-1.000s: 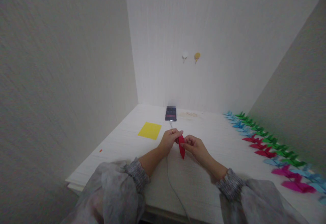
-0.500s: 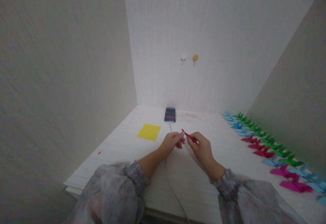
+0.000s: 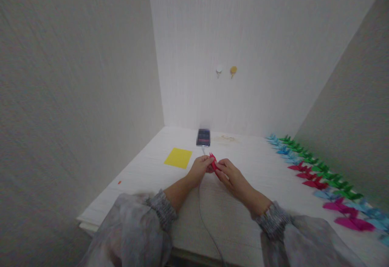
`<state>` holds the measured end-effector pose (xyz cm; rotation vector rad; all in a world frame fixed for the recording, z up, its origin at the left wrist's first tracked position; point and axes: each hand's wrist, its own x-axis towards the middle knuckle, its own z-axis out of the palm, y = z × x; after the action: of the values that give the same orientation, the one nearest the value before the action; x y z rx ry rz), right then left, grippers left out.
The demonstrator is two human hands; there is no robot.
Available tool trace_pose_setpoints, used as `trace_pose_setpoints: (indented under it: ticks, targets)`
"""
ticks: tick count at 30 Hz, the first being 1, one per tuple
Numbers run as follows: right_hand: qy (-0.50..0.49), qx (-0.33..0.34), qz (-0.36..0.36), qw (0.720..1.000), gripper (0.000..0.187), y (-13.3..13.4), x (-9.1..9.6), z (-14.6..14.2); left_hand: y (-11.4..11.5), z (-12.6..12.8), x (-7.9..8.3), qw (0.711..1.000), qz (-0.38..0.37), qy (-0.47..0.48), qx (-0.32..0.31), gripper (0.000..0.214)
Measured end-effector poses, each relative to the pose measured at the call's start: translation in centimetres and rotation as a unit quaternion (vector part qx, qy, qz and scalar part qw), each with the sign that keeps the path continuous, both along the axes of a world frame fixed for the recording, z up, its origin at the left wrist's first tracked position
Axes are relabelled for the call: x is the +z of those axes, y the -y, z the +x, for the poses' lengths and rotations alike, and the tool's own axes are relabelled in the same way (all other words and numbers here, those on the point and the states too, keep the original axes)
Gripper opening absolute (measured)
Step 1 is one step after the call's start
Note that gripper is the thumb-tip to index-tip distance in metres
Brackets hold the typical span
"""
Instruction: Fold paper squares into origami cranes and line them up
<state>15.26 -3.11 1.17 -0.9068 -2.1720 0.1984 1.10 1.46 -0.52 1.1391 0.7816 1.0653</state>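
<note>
Between my hands is a small piece of folded red paper [image 3: 213,161], held just above the white table [image 3: 146,178]. My left hand [image 3: 199,170] pinches it from the left with thumb and fingers. From the right, my right hand [image 3: 229,174] has its fingertips closed on the same folded paper. Part of the paper is covered by the fingers. A flat square of yellow paper [image 3: 178,158] lies on the table left of my left hand.
A phone [image 3: 203,137] lies at the back, its white cable [image 3: 201,214] running under my hands to the front edge. Rows of folded paper cranes, such as a green one [image 3: 349,191] and a magenta one [image 3: 354,221], line the right. A small orange scrap [image 3: 119,182] lies left.
The red paper has turned from a narrow slanted edge to a broader face and shifted slightly left. My right hand has moved left, nearer my left hand, and both now grip the paper.
</note>
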Motion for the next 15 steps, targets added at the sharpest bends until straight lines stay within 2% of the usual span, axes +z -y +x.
trace_pose_setpoints:
  ticks: [6,10,15]
  targets:
    - [-0.017,0.07,0.008,0.997,0.029,-0.6,-0.3,1.4,-0.2,-0.3,-0.3,0.999,-0.005,0.008,-0.032,0.031]
    - [-0.043,0.05,0.009,0.998,0.023,-1.0,-0.5,1.8,0.1,-0.2,-0.1,0.999,0.009,0.041,-0.023,0.037]
    - [-0.124,0.019,-0.032,0.992,0.015,-1.3,-0.3,2.1,0.5,-0.1,0.6,0.995,0.024,0.064,-0.066,0.027]
